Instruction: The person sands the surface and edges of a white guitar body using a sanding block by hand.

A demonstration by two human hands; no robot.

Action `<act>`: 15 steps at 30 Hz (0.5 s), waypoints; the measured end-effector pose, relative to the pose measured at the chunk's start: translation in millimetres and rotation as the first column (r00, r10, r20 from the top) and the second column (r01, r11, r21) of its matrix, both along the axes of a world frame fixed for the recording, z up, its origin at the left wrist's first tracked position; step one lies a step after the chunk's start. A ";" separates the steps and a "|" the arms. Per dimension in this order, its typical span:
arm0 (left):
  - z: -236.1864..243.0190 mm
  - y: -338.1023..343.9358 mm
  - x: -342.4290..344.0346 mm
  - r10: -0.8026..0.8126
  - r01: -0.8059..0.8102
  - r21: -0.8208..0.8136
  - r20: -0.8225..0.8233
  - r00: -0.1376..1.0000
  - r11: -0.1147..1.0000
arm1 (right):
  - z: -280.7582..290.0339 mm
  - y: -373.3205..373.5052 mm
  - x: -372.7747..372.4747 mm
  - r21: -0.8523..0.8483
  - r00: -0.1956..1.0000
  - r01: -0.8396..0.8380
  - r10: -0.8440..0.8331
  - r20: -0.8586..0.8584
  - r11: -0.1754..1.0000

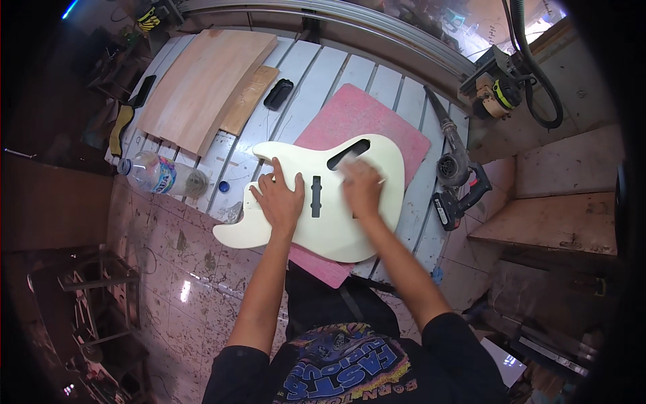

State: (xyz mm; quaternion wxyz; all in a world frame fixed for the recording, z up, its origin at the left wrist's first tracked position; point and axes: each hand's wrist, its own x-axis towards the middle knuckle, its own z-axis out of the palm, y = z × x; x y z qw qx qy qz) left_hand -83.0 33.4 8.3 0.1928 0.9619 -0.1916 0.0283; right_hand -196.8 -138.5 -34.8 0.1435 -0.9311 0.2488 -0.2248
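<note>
Guitar body (pixel 334 202), beneath both hands (pixel 280 200), on pink mat (pixel 363 114)

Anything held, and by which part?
Left hand rests spread on the cream guitar body, gripping nothing. Right hand: pale piece at fingertips, too blurred to tell the hold.

I am at a white slatted table (pixel 330 71), above a spotted tile floor (pixel 178 262) which reflects light (pixel 185 291). To my right I see a wooden shelf (pixel 538 227); ahead, a bright window-like area (pixel 486 25).
</note>
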 end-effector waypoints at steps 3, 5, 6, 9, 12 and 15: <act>-8.5 17.7 4.3 0.039 -0.038 0.026 -0.012 0.999 0.999 | 56.2 76.6 -6.1 0.174 0.984 -0.160 0.170 -0.046 0.972; -4.4 11.9 5.1 0.026 -0.025 0.023 -0.011 1.000 0.999 | 44.3 45.7 -6.6 0.178 0.987 -0.157 0.159 0.002 0.971; -1.1 4.8 2.8 0.009 -0.009 0.017 -0.014 1.000 1.000 | 25.1 11.9 -6.3 0.104 0.990 -0.136 0.131 0.051 0.985; -5.0 13.0 2.5 0.032 -0.032 0.023 -0.013 0.999 0.999 | 73.7 -36.9 13.0 0.258 0.995 0.096 -0.085 -0.053 0.961; -2.8 7.9 -0.4 0.014 -0.014 0.023 -0.008 1.000 1.000 | 59.4 -35.8 8.0 0.035 0.987 0.153 -0.150 -0.062 0.988; -6.2 10.2 4.0 0.030 -0.030 0.023 0.010 0.999 0.999 | 20.7 45.1 -4.5 0.031 0.996 -0.092 0.092 -0.002 0.995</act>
